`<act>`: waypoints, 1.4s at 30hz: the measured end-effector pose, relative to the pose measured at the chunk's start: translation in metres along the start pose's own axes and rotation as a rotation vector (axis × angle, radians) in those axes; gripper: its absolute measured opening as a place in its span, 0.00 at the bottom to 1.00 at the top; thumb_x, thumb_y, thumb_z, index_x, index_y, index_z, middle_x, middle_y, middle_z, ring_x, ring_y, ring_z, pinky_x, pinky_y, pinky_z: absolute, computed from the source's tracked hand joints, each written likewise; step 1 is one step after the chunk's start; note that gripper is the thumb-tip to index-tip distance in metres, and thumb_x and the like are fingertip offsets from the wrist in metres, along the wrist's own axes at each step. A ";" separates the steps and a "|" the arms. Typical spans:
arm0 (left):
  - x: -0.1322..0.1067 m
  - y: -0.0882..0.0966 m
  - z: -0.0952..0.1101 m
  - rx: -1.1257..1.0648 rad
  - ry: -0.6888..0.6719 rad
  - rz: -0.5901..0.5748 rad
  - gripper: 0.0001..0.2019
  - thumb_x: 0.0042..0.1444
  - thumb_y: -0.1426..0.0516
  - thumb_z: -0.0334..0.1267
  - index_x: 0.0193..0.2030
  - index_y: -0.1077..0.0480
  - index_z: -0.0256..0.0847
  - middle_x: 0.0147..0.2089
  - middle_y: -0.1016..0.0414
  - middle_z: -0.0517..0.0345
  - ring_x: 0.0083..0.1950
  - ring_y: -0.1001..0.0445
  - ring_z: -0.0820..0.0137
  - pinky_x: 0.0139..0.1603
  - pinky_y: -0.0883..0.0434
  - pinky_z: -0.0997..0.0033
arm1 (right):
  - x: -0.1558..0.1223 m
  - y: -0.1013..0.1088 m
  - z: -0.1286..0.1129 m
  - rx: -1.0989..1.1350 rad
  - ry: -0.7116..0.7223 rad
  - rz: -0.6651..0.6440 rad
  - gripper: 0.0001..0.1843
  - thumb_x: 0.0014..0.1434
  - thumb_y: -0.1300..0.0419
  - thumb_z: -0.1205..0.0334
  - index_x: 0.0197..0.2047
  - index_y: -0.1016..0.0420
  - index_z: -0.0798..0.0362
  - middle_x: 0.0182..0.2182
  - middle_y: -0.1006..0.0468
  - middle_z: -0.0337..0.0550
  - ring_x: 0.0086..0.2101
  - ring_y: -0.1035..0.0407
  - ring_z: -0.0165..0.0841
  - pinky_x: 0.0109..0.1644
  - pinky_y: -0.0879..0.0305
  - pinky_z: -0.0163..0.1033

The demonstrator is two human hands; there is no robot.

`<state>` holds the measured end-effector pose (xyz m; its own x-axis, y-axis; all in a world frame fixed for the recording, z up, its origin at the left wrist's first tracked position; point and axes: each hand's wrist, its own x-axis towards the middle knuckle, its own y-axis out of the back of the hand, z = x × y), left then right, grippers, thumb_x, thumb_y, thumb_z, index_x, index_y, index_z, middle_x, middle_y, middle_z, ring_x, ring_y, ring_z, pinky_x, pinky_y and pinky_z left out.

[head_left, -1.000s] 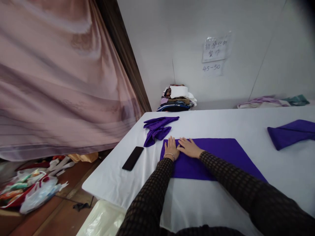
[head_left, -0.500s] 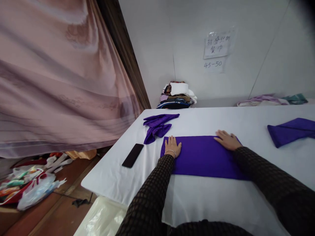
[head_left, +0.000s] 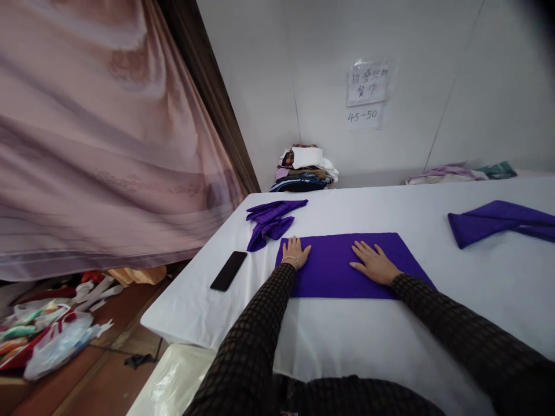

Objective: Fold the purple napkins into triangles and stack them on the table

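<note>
A purple cloth napkin [head_left: 329, 277] lies flat on the white-covered table [head_left: 347, 341], folded to a long rectangle. My left hand [head_left: 296, 252] rests on its left end, fingers stretched out, a thin bracelet at the wrist. Right of the cloth's middle, my right hand [head_left: 373, 263] lies palm down with its fingers spread. Neither hand grips anything. Behind my left hand is a crumpled purple cloth [head_left: 269, 222]. Another folded purple cloth [head_left: 498, 222] lies at the far right of the table.
A black phone [head_left: 229, 270] lies near the table's left edge. Piled clothes [head_left: 303, 169] stand behind the table by the wall. Pink curtain [head_left: 108, 144] hangs at the left, above plastic bags [head_left: 60, 344] on the floor. Handwritten paper signs [head_left: 366, 85] are on the wall.
My right hand has slid left and nearer over the cloth, away from its far right corner. My left hand stays on the left end. The view has shifted slightly.
</note>
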<state>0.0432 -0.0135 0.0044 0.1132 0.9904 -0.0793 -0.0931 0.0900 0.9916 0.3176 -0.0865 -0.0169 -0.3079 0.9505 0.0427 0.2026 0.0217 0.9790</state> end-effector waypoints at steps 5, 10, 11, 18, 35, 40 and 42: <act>0.000 0.003 0.033 0.002 -0.118 0.019 0.40 0.56 0.68 0.63 0.66 0.52 0.37 0.71 0.60 0.49 0.71 0.64 0.60 0.68 0.62 0.51 | -0.002 -0.006 0.005 -0.013 0.006 0.043 0.40 0.60 0.64 0.36 0.66 0.48 0.53 0.65 0.50 0.50 0.64 0.58 0.42 0.64 0.63 0.57; -0.002 -0.012 0.077 -0.005 -0.339 -0.031 0.40 0.55 0.68 0.65 0.67 0.53 0.39 0.71 0.59 0.52 0.71 0.63 0.61 0.68 0.60 0.51 | -0.001 -0.008 0.007 -0.009 0.017 0.063 0.40 0.60 0.64 0.36 0.66 0.49 0.53 0.65 0.49 0.50 0.64 0.58 0.43 0.64 0.63 0.58; -0.001 -0.013 0.075 0.000 -0.321 -0.040 0.40 0.55 0.68 0.65 0.67 0.53 0.41 0.71 0.59 0.54 0.71 0.63 0.61 0.68 0.60 0.51 | -0.001 -0.009 0.007 -0.009 0.016 0.063 0.40 0.60 0.64 0.36 0.66 0.49 0.52 0.65 0.49 0.49 0.64 0.58 0.42 0.64 0.63 0.57; 0.007 0.015 -0.035 0.037 -0.013 -0.038 0.35 0.58 0.64 0.60 0.67 0.53 0.41 0.71 0.58 0.50 0.70 0.59 0.60 0.66 0.57 0.47 | -0.003 -0.007 0.007 0.006 0.008 0.056 0.40 0.60 0.64 0.35 0.66 0.49 0.50 0.65 0.50 0.47 0.64 0.58 0.43 0.64 0.64 0.57; -0.077 -0.007 -0.043 0.073 -0.239 -0.003 0.35 0.59 0.60 0.59 0.67 0.54 0.40 0.71 0.57 0.52 0.71 0.61 0.62 0.67 0.58 0.52 | -0.008 0.016 -0.055 0.072 0.032 0.007 0.40 0.59 0.61 0.36 0.67 0.50 0.53 0.66 0.54 0.50 0.64 0.63 0.45 0.64 0.69 0.60; -0.068 -0.006 -0.046 0.091 -0.252 0.002 0.34 0.60 0.59 0.56 0.67 0.54 0.35 0.70 0.57 0.49 0.70 0.60 0.60 0.67 0.57 0.50 | -0.027 0.009 -0.083 0.133 0.190 -0.034 0.41 0.59 0.62 0.35 0.67 0.51 0.54 0.66 0.54 0.50 0.64 0.62 0.42 0.64 0.70 0.58; -0.067 -0.007 -0.046 0.100 -0.261 0.009 0.34 0.60 0.59 0.55 0.67 0.53 0.34 0.70 0.57 0.49 0.70 0.60 0.60 0.67 0.57 0.50 | -0.045 0.007 -0.057 0.108 0.093 -0.039 0.41 0.60 0.61 0.35 0.66 0.50 0.53 0.66 0.53 0.50 0.64 0.62 0.42 0.64 0.70 0.58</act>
<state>-0.0093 -0.0757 -0.0018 0.3653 0.9293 -0.0543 0.0010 0.0580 0.9983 0.2799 -0.1464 -0.0001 -0.4014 0.9155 0.0281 0.2859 0.0961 0.9534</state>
